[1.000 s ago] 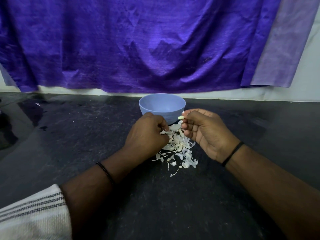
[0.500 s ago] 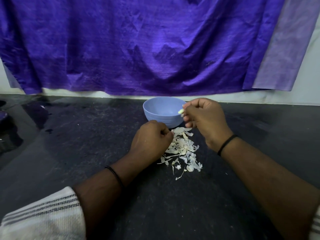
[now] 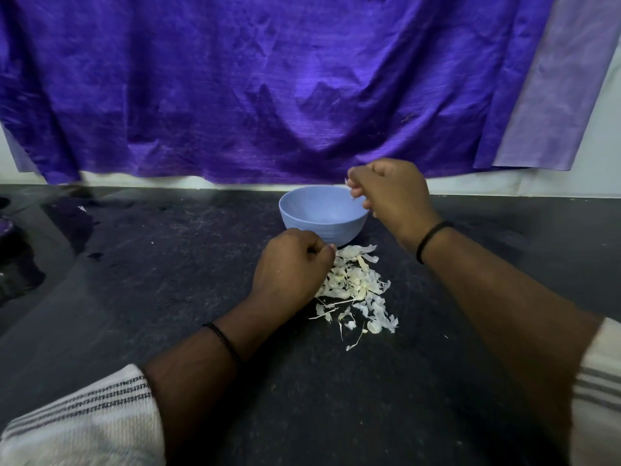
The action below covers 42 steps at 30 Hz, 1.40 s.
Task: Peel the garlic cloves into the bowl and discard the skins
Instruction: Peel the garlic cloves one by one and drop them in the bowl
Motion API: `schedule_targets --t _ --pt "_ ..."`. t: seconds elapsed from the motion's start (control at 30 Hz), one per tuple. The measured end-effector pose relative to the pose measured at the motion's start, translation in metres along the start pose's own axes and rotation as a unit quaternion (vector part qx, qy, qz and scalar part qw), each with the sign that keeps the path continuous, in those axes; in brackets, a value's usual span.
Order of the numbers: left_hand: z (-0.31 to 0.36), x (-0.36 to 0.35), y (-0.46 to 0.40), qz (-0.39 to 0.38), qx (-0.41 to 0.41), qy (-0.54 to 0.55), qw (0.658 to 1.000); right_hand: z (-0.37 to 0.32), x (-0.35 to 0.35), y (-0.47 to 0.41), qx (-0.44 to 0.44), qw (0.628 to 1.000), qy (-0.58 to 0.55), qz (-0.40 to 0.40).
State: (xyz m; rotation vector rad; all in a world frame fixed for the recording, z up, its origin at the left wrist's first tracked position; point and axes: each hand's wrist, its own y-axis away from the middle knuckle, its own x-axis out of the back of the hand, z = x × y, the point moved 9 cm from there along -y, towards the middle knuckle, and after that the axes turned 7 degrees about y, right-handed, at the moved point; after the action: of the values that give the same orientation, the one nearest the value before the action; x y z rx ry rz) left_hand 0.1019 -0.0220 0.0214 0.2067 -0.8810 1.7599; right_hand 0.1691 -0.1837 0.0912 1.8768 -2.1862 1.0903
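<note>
A light blue bowl (image 3: pixel 322 216) stands on the dark counter. My right hand (image 3: pixel 389 193) hovers over the bowl's right rim with curled fingers that pinch a small pale garlic clove (image 3: pixel 346 181); only a sliver of it shows. My left hand (image 3: pixel 292 264) rests on the counter just in front of the bowl, fingers curled into a fist, nothing visible in it. A pile of white garlic skins (image 3: pixel 356 287) lies right beside that fist and stretches toward me. The bowl's inside looks bare from here.
A purple cloth (image 3: pixel 268 89) hangs behind the counter (image 3: pixel 168 264) and ends just above its back edge. Dark objects (image 3: pixel 13 264) sit at the far left edge. Striped sleeves cover both my forearms near the bottom.
My right hand has risen and moved from in front of the bowl to above its right rim, taking the clove along. My left hand has stayed by the skins.
</note>
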Motion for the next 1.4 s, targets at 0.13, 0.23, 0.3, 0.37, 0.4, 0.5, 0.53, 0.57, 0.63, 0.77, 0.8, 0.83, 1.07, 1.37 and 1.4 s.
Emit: schedule_targets --t 0.13,0.23,0.3,0.37,0.4,0.5,0.53,0.57,0.63,0.77,0.8,0.83,1.07,1.37,1.4 --pt "0.001 0.003 0.000 0.008 -0.001 0.001 1.000 0.008 0.008 0.040 0.025 0.996 0.074 -0.053" --pt "0.003 0.006 0.000 0.013 0.003 0.011 1.000 0.018 -0.001 0.055 0.042 0.976 0.178 -0.115" --pt "0.005 0.009 0.000 0.019 0.002 0.017 1.000 0.021 -0.002 0.056 0.041 0.968 0.212 -0.126" --pt "0.004 0.013 -0.001 0.030 0.001 0.025 0.999 0.021 -0.002 0.057 0.045 0.967 0.212 -0.136" --pt "0.002 0.013 -0.002 0.031 0.004 0.029 0.999 0.021 -0.004 0.060 0.047 0.967 0.202 -0.148" --pt "-0.003 0.009 -0.004 0.008 0.013 0.019 1.000 0.021 -0.010 0.069 0.069 0.952 0.211 -0.212" --pt "-0.004 0.007 -0.004 0.002 0.013 0.013 1.000 0.019 -0.013 0.071 0.078 0.942 0.223 -0.238" --pt "-0.004 0.006 -0.004 0.000 0.012 0.007 1.000 0.018 -0.015 0.074 0.085 0.930 0.240 -0.264" --pt "-0.003 0.006 -0.004 0.001 0.009 -0.003 1.000 0.017 -0.019 0.078 0.095 0.908 0.275 -0.303" --pt "0.000 0.005 -0.004 -0.004 -0.004 -0.012 1.000 0.019 -0.030 0.087 0.110 0.879 0.308 -0.346" --pt "0.001 0.005 -0.003 -0.005 -0.009 -0.011 1.000 0.019 -0.031 0.086 0.116 0.877 0.313 -0.345" --pt "0.002 0.005 -0.003 -0.006 -0.014 -0.008 1.000 0.020 -0.032 0.086 0.121 0.877 0.313 -0.344" --pt "0.018 0.007 0.002 0.004 -0.074 0.100 0.992 0.020 -0.018 0.073 0.066 0.949 0.165 -0.262" --pt "0.021 -0.008 0.008 -0.039 -0.073 0.168 0.982 0.036 -0.014 0.071 -0.100 0.960 -0.092 -0.246" --pt "0.020 -0.008 0.008 -0.036 -0.067 0.171 0.982 0.036 -0.014 0.072 -0.104 0.959 -0.098 -0.245"
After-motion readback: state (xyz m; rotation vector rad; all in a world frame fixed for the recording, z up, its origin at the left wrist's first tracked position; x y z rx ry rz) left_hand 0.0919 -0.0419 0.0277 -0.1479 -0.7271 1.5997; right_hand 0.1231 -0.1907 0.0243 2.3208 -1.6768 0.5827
